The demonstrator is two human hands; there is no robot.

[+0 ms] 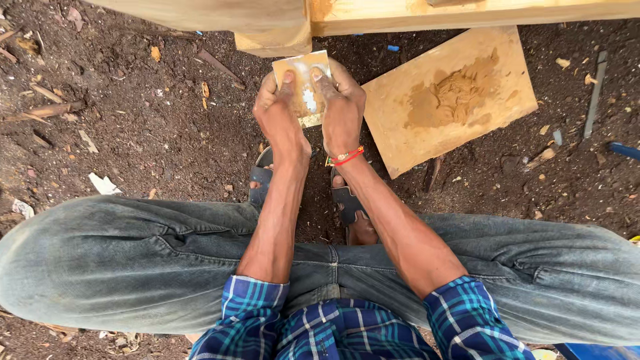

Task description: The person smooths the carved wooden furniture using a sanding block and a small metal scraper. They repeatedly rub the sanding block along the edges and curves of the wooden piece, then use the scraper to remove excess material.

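Both my hands grip one small flat rectangular card (305, 85), smeared with tan putty and with a white patch in its middle. My left hand (280, 113) holds its left edge, thumb on top. My right hand (342, 110), with a red thread bracelet at the wrist, holds its right edge, thumb on top. The card sits just below a pale wooden beam (280, 27). To the right on the ground lies a wooden board (400, 133) bearing a lump of tan putty (457, 93).
I squat in grey jeans and sandals (347, 200) on dark soil strewn with wood chips. A grey metal strip (593, 93) and a blue object (625, 151) lie at the right. Sticks (47, 110) and paper scraps (103, 184) lie at the left.
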